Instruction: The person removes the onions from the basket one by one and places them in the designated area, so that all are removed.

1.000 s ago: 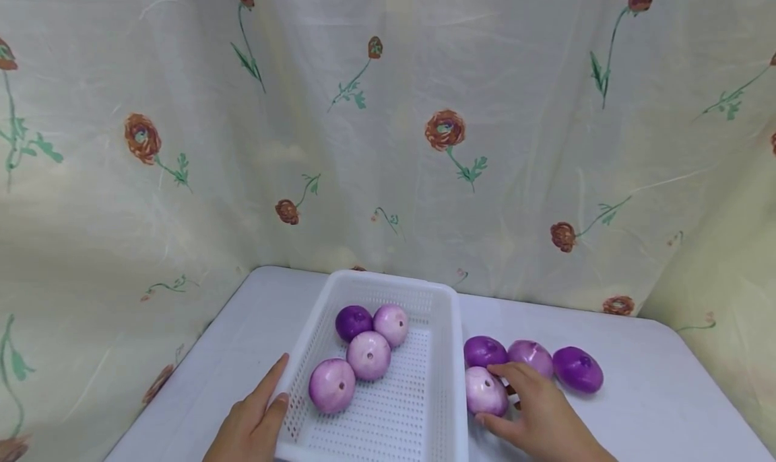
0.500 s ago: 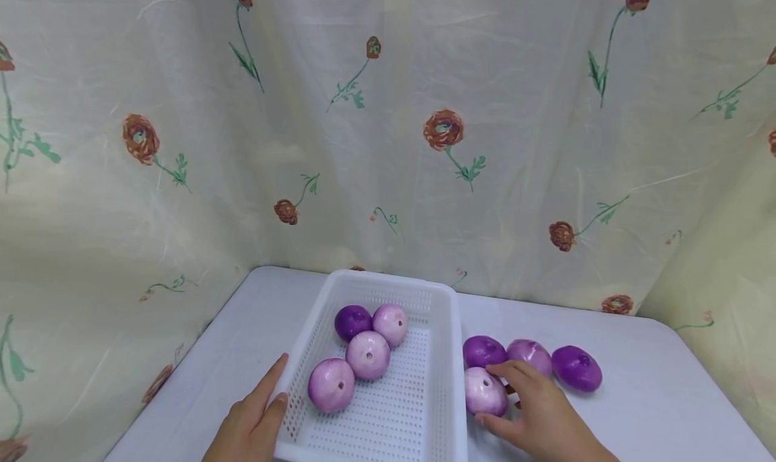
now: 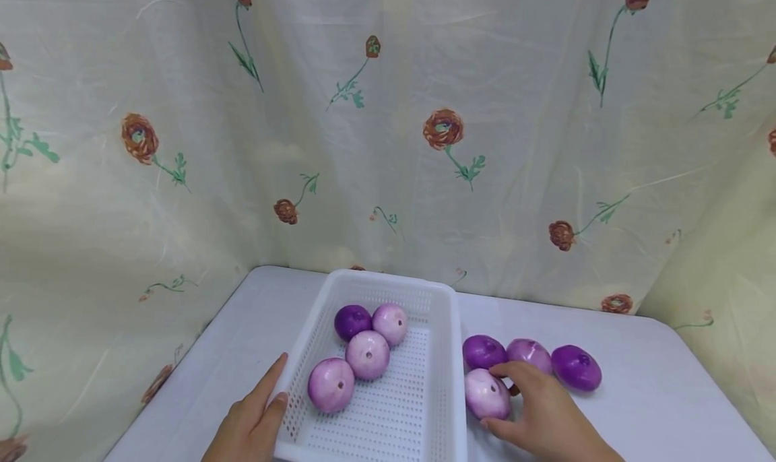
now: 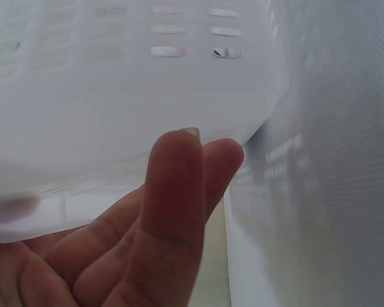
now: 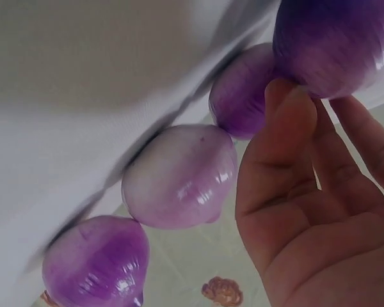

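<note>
In the head view my right hand grips a pale purple onion from its right side, thumb and fingers round it. From the right wrist, the same onion looks darker purple underneath and fills the upper right corner. My left hand rests against the left outer side of a white perforated plastic basket, fingers extended. Seen up close, the left thumb and fingers touch the basket's wall. Inside lie several onions, among them a dark one and a pale one.
Right of the basket, a purple onion, a pinkish onion and a dark purple onion stand in a row on the white tabletop. Behind the table hangs a flowered curtain.
My right hand has shifted very slightly to the right, and the gripped onion has turned and moved slightly right with it. The left hand and the basket stay put.
</note>
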Action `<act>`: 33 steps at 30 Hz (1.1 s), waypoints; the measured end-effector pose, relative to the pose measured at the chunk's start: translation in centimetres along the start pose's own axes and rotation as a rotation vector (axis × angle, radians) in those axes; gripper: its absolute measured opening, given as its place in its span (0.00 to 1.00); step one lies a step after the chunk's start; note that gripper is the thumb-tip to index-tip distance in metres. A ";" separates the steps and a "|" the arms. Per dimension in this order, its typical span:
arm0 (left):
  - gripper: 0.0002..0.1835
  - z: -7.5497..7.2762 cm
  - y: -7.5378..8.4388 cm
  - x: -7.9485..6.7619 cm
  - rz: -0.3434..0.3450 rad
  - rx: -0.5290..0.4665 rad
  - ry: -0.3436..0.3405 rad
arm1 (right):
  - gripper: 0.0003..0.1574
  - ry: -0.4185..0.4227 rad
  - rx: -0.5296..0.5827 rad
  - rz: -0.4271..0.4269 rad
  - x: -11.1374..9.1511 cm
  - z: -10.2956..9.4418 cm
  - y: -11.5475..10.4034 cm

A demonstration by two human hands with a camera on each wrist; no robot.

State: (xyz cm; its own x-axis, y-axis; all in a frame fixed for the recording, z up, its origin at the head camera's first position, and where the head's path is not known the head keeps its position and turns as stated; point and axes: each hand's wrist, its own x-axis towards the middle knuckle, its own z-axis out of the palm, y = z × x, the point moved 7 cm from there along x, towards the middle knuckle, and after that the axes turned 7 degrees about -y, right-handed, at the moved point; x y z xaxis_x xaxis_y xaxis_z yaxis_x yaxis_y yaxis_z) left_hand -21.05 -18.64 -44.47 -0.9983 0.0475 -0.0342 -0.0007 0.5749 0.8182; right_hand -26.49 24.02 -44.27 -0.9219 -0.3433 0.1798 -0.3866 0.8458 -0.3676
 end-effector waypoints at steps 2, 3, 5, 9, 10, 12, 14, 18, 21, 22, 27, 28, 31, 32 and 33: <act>0.31 0.0 0.0 0.0 0.003 0.004 0.005 | 0.46 -0.009 0.022 0.004 0.0 0.0 0.0; 0.31 -0.1 0.0 -0.1 0.007 0.004 0.009 | 0.46 -0.009 0.033 -0.003 0.0 0.0 0.0; 0.31 -0.1 0.1 -0.1 0.015 0.002 0.013 | 0.47 -0.004 0.041 -0.021 0.0 0.1 -0.1; 0.31 -0.1 0.2 -0.1 0.041 0.002 0.023 | 0.47 0.005 0.041 -0.038 0.1 0.3 -0.2; 0.31 -0.1 0.2 0.0 0.044 0.003 0.023 | 0.48 0.003 0.039 -0.030 0.1 0.3 -0.2; 0.31 -0.1 0.2 0.0 0.045 0.007 0.022 | 0.48 -0.004 0.040 -0.008 0.2 0.4 -0.1; 0.31 -0.1 0.1 0.0 0.040 0.010 0.018 | 0.49 -0.014 0.040 0.012 0.3 0.5 0.0; 0.31 -0.1 0.1 0.0 0.034 0.009 0.015 | 0.50 -0.019 0.036 0.026 0.3 0.5 0.1; 0.31 -0.1 0.2 0.0 0.040 0.014 0.017 | 0.50 -0.016 0.030 0.027 0.2 0.5 0.2; 0.31 -0.2 0.2 0.0 0.044 0.014 0.017 | 0.50 -0.017 0.029 0.028 0.2 0.5 0.2; 0.32 -0.2 0.1 0.0 0.044 0.018 0.011 | 0.53 -0.025 0.022 0.041 0.3 0.5 0.3; 0.32 -0.2 0.1 0.0 0.042 0.020 0.010 | 0.54 -0.027 0.024 0.044 0.2 0.5 0.3; 0.32 -0.2 0.1 0.1 0.031 0.021 0.009 | 0.58 -0.038 0.033 0.065 0.2 0.4 0.4; 0.31 -0.2 0.1 0.1 0.033 0.024 0.011 | 0.59 -0.046 0.038 0.078 0.1 0.4 0.5; 0.31 -0.2 0.1 0.1 0.034 0.027 0.010 | 0.61 -0.052 0.042 0.089 0.1 0.3 0.5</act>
State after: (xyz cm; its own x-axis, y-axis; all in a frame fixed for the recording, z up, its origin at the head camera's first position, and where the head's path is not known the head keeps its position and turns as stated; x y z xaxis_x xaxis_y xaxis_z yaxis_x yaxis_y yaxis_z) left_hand -21.20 -18.73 -44.31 -0.9982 0.0593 -0.0003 0.0351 0.5949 0.8031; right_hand -26.80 24.30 -44.72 -0.9523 -0.2892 0.0973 -0.3028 0.8566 -0.4178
